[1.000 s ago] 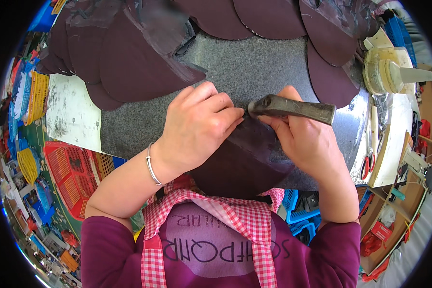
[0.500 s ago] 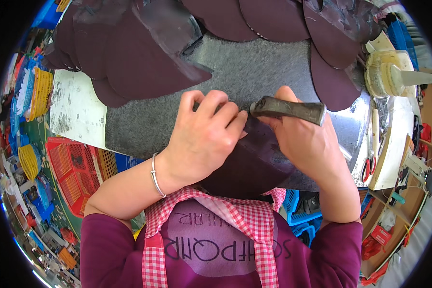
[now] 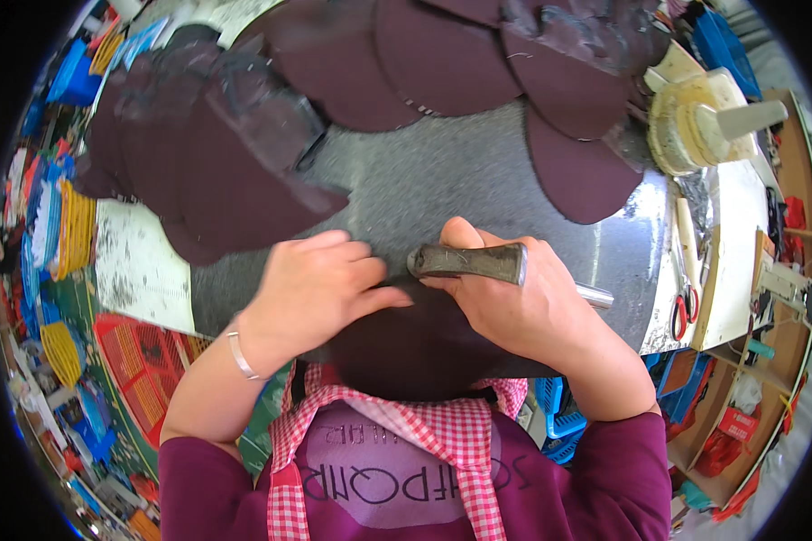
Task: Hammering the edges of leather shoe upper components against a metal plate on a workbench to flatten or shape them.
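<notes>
**Right hand grasping a hammer above a maroon piece**

The hammer's head is lying crosswise, flared end pointing right; the fist is hiding most of its handle. The left hand is looking blurred, thumb pointing right; whether it is pinching anything, I cannot tell. The piece is resting on a grey slab, rounded edge facing the checked apron, far edge partly covered. Beyond, overlapping maroon cutouts are running off the top; a cream pot and scissors are sitting rightward.

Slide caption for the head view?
Right hand holding a hammer, left hand beside it, over a dark maroon piece.
</notes>
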